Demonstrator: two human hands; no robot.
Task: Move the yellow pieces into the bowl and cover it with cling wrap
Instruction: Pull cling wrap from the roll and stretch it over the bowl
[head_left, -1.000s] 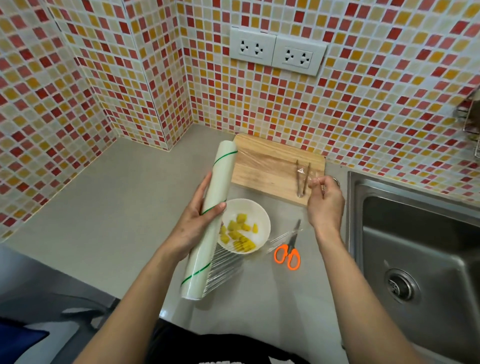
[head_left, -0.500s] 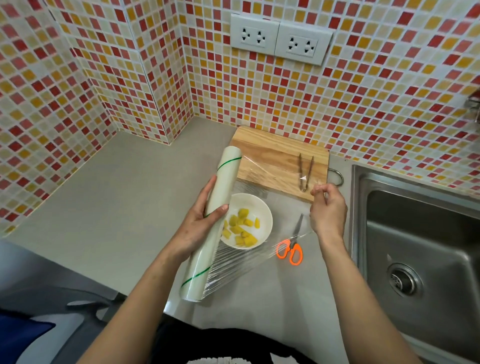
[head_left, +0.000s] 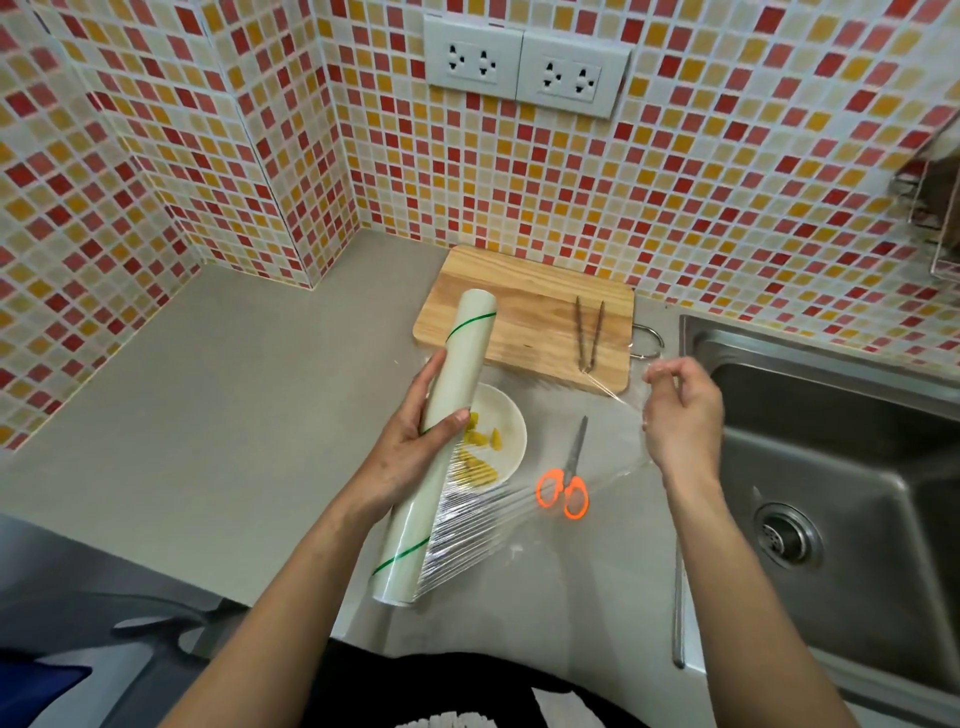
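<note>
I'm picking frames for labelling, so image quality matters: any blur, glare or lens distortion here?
Head view: right hand is motion-blurred, left hand sharp; wide-angle lens bows the tiled wall; stretched cling film shows bright streaky glare, partly veiling the bowl; lighting even, shadows soft.

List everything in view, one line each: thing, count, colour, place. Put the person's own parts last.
cling wrap roll: 1, white with green lines, held over the counter
cling film sheet: 1, clear, stretched from the roll to the right hand, above the bowl
bowl: 1, white, on the counter under the film
yellow pieces: several, yellow, inside the bowl
scissors: 1, orange handles, right of the bowl
cutting board: 1, wood, by the back wall
tongs: 1, metal, on the board
sink: 1, steel, far right
wall sockets: 2, white, on the tiles
left hand: grips the roll
right hand: pinches the film's edge
</note>
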